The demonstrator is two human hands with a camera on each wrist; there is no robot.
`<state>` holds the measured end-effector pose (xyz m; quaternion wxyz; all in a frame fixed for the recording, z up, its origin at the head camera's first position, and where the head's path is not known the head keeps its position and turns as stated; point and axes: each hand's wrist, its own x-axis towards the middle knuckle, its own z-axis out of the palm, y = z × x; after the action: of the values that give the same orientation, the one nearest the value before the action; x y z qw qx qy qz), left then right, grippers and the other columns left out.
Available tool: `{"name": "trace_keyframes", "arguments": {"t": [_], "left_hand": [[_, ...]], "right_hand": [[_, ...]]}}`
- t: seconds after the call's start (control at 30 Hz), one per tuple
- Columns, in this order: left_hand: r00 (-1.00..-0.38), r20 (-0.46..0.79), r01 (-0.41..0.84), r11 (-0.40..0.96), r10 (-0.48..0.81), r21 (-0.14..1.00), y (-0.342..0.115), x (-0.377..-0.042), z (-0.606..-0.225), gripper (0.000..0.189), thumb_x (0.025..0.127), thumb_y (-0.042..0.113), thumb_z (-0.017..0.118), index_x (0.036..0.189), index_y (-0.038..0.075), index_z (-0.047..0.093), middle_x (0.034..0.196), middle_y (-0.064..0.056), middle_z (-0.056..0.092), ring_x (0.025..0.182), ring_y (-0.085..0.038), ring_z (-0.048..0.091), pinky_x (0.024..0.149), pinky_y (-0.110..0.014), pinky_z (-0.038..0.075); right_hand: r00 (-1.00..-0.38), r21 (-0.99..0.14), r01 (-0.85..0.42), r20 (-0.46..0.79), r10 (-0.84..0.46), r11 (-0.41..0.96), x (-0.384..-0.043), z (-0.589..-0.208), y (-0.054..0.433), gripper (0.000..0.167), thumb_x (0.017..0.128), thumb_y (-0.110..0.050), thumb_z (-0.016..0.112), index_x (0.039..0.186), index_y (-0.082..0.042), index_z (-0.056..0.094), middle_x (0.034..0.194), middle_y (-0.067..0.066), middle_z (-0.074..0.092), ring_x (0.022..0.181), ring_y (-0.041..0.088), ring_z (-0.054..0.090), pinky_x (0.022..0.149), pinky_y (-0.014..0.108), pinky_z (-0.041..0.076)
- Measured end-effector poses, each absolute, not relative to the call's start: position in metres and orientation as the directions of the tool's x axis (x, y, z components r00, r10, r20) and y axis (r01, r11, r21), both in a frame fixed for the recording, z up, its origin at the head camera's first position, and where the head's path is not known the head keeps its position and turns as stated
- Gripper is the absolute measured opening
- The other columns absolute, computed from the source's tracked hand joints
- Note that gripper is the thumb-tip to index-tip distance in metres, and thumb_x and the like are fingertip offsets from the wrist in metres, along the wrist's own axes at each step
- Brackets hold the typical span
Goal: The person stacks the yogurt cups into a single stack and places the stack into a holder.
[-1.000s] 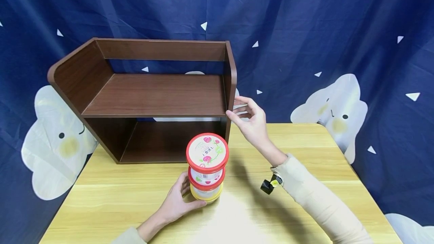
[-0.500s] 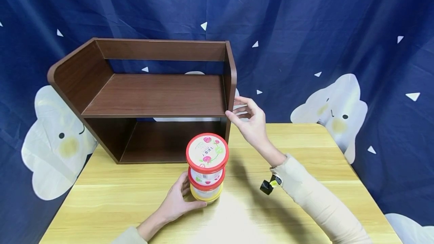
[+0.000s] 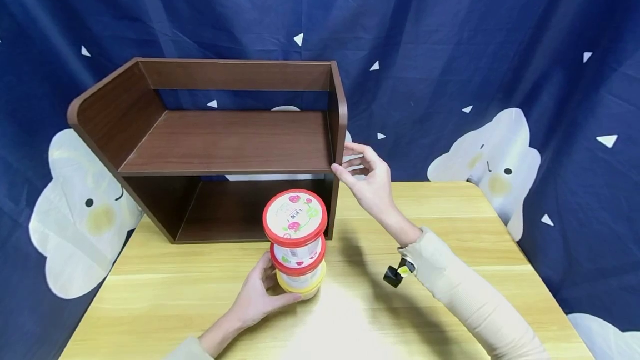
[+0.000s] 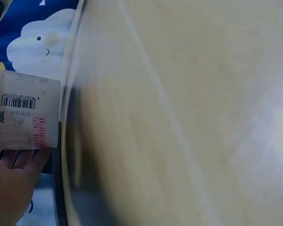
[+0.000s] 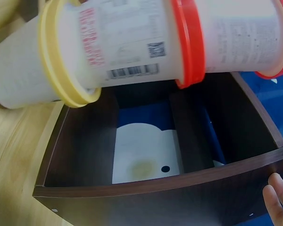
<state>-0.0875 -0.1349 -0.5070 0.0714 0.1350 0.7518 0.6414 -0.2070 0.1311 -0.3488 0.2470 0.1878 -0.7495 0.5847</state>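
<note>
Three lidded tubs stand in a stack in front of the dark brown shelf point(image 3: 235, 140). The top tub point(image 3: 295, 218) and the middle tub point(image 3: 302, 275) have red lids; the bottom tub point(image 3: 312, 292) has a yellow one. The stack leans slightly left in the head view. My left hand point(image 3: 254, 296) grips the bottom tub from the left, thumb across its front. Whether its base touches the table cannot be seen. My right hand point(image 3: 370, 182) holds the front edge of the shelf's right side panel, thumb at the edge and fingers point(image 5: 276, 193) on the outer face.
A wooden table point(image 3: 440, 221) carries the shelf, which has a lower compartment point(image 3: 235, 210) and an upper board with a back rail. Behind hangs a blue curtain point(image 3: 425, 26) with clouds and triangles. A small black device point(image 3: 393, 275) sits at the right wrist.
The top of the tub stack has shifted left and a little up, so it now tilts, and my left hand has moved slightly left. The right hand keeps its place on the shelf.
</note>
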Motion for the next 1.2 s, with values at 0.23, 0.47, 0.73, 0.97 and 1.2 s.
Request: {"name": "trace_keyframes", "arguments": {"t": [0.23, 0.47, 0.73, 0.97, 1.2], "left_hand": [[-0.947, 0.148, 0.198, 0.155, 0.286, 0.968, -0.147, -0.092, -0.49, 0.082, 0.078, 0.01, 0.093, 0.146, 0.016, 0.048, 0.135, 0.007, 0.065, 0.118, -0.002, 0.065, 0.098, -0.028, 0.06], [-0.938, 0.217, 0.267, 0.163, 0.271, 0.95, -0.165, -0.095, -0.464, 0.078, 0.079, 0.004, 0.091, 0.145, 0.014, 0.049, 0.132, 0.014, 0.067, 0.117, -0.002, 0.067, 0.095, -0.029, 0.062], [-0.931, 0.296, 0.34, 0.211, 0.213, 0.917, -0.186, -0.096, -0.44, 0.076, 0.076, -0.006, 0.09, 0.14, 0.007, 0.051, 0.124, 0.018, 0.071, 0.114, 0.001, 0.067, 0.091, -0.023, 0.059], [-0.923, 0.342, 0.379, 0.26, 0.178, 0.888, -0.198, -0.097, -0.42, 0.076, 0.072, -0.01, 0.09, 0.137, 0.004, 0.053, 0.12, 0.019, 0.071, 0.11, 0.002, 0.068, 0.089, -0.019, 0.059], [-0.915, 0.369, 0.401, 0.275, 0.164, 0.874, -0.205, -0.098, -0.4, 0.072, 0.071, -0.012, 0.089, 0.133, 0.005, 0.055, 0.115, 0.017, 0.073, 0.103, 0.0, 0.069, 0.086, -0.017, 0.059]], "right_hand": [[-0.813, -0.79, -0.563, 0.582, 0.007, 0.242, -0.208, -0.349, 0.131, 0.044, 0.086, -0.002, 0.084, 0.128, -0.005, 0.07, 0.11, 0.018, 0.077, 0.086, 0.001, 0.07, 0.077, 0.031, 0.064], [-0.815, -0.792, -0.561, 0.58, 0.01, 0.24, -0.208, -0.349, 0.131, 0.044, 0.086, -0.002, 0.084, 0.128, -0.004, 0.07, 0.109, 0.019, 0.077, 0.086, 0.001, 0.07, 0.078, 0.031, 0.063], [-0.815, -0.797, -0.563, 0.58, 0.016, 0.217, -0.208, -0.349, 0.131, 0.044, 0.085, 0.0, 0.084, 0.127, -0.002, 0.07, 0.107, 0.022, 0.077, 0.084, 0.0, 0.07, 0.077, 0.026, 0.063], [-0.821, -0.805, -0.556, 0.57, 0.013, 0.207, -0.208, -0.349, 0.131, 0.044, 0.085, 0.0, 0.084, 0.127, -0.002, 0.07, 0.104, 0.023, 0.076, 0.084, 0.001, 0.07, 0.075, 0.017, 0.06], [-0.82, -0.804, -0.556, 0.572, 0.017, 0.211, -0.208, -0.35, 0.131, 0.044, 0.085, 0.0, 0.084, 0.127, -0.003, 0.07, 0.108, 0.021, 0.076, 0.084, 0.0, 0.069, 0.076, 0.021, 0.061]]}}
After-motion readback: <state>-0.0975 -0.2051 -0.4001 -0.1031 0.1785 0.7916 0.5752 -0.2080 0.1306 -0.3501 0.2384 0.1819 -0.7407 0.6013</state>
